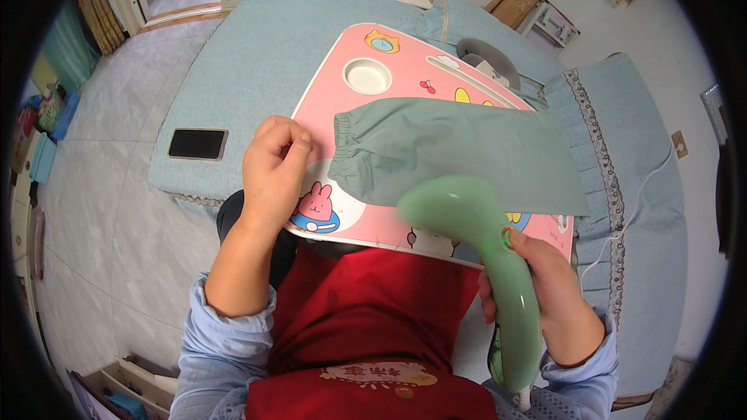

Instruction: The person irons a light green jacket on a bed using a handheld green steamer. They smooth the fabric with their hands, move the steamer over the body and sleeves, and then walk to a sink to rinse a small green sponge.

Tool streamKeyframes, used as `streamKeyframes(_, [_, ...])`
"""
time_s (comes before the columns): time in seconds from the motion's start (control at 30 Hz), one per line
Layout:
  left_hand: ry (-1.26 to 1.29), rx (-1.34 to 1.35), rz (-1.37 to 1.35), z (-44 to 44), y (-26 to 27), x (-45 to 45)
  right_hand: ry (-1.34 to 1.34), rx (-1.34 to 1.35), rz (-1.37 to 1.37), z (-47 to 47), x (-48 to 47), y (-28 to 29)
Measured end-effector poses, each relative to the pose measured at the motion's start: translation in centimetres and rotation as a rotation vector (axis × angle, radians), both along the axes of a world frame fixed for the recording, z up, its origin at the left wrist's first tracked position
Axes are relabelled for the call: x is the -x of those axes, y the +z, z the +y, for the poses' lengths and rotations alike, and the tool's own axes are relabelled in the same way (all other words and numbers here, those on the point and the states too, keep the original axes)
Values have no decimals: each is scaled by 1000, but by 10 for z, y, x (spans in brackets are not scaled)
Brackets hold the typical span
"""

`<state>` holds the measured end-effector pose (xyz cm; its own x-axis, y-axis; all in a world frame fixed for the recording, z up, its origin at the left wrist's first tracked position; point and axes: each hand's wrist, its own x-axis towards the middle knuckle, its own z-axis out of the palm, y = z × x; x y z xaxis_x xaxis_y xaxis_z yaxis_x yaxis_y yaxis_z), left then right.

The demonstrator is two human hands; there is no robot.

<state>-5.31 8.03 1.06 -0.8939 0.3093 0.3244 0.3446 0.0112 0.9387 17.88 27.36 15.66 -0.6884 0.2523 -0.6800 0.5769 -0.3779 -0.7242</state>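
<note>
A grey-green cloth sleeve point(455, 146) with a gathered elastic end lies flat across a pink lap table point(321, 87) printed with cartoons. My right hand point(543, 274) grips the handle of a pale green handheld garment steamer point(513, 309). Its head hovers over the near edge of the cloth and looks slightly blurred. The thumb rests by a button showing a small green light. Over the table's left edge, my left hand point(277, 157) is curled, thumb against forefinger, left of the elastic end and apart from it. Nothing shows between its fingers.
A smartphone point(198, 144) lies on the blue sofa cover point(262, 41) at left. A round recess point(367, 76) and a long slot point(467, 77) are set into the table. A white cord point(633, 213) runs down from the wall socket point(679, 144) at right. A grey cushion point(493, 58) sits behind the table.
</note>
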Motion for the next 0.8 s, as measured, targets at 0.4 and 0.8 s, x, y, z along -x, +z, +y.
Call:
streamKeyframes(0.4, [-78, 299, 310, 8, 12, -9, 199, -51, -45, -25, 43, -4])
streamKeyframes(0.8, [-97, 273, 229, 5, 8, -7, -115, -88, -20, 3, 18, -7])
